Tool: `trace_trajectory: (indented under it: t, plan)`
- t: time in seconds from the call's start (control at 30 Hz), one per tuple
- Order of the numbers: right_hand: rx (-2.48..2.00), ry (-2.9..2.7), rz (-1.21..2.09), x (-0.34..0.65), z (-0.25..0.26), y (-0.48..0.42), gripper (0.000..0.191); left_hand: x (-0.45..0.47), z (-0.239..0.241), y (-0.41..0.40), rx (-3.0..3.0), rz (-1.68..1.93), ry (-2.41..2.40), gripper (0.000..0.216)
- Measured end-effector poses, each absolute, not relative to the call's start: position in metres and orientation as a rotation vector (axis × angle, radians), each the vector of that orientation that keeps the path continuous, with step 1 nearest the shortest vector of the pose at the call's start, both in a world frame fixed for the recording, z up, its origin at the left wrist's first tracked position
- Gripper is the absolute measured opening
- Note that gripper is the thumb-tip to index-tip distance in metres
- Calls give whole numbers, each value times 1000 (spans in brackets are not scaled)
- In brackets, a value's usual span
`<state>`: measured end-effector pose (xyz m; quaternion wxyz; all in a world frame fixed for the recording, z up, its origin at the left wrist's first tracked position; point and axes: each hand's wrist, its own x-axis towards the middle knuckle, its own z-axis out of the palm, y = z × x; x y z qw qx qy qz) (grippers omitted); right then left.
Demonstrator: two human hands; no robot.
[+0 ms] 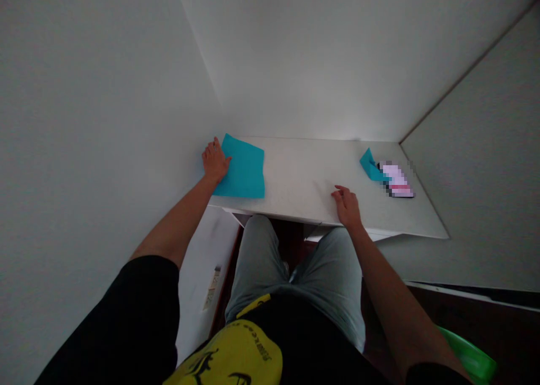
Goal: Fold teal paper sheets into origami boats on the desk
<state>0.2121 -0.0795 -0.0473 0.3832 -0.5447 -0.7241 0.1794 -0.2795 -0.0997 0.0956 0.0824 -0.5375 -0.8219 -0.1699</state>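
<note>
A flat sheet of blue paper [244,168] lies at the left end of the white desk. My left hand [215,161] rests at the sheet's left side, fingers spread, the thumb over the paper. Toward the desk's front edge, right of the middle, is my right hand [346,203]; its fingers are loosely bent and apart, with nothing in them. A small folded blue paper shape [371,166] sits farther right, one end against a phone [396,180] whose lit screen is blurred out.
The white desk [295,174] meets walls at the back, left and right. My legs are under its front edge. A green basin [468,354] stands on the floor at the lower right. Wall sockets [211,288] show low on the left.
</note>
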Motion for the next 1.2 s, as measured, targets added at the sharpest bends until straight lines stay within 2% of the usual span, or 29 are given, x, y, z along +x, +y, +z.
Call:
trace_trajectory:
  t: [0.1,0.23,0.3,0.43,0.57,0.83,1.07,1.2]
  plan:
    - [-1382,-1859,457,213,-46,-81,56,-251,55,-109,-1793,-399,-2343,77]
    - [-1387,-1862,450,212,-45,-83,57,-228,5,-120,-2071,-154,-2414,80]
    - [-1383,-1871,439,211,-44,-84,60,-230,-6,-120,-2054,-145,-2494,82]
    - [-1388,-1906,379,206,-39,-87,59,-241,-1,-121,-2058,-258,-2423,73]
    - [-1445,-1943,297,199,-33,-92,50,-222,-3,-131,-2089,-555,-2200,62]
    - [-1571,-2013,142,204,-23,-99,32,-181,-32,-143,-2133,-605,-2280,77]
    - [-1985,-1873,-148,263,18,-41,53,-178,-22,-146,-2047,-745,-2275,74]
    - [-2189,-1915,-274,290,37,-10,48,-175,-19,-148,-2041,-792,-2287,70]
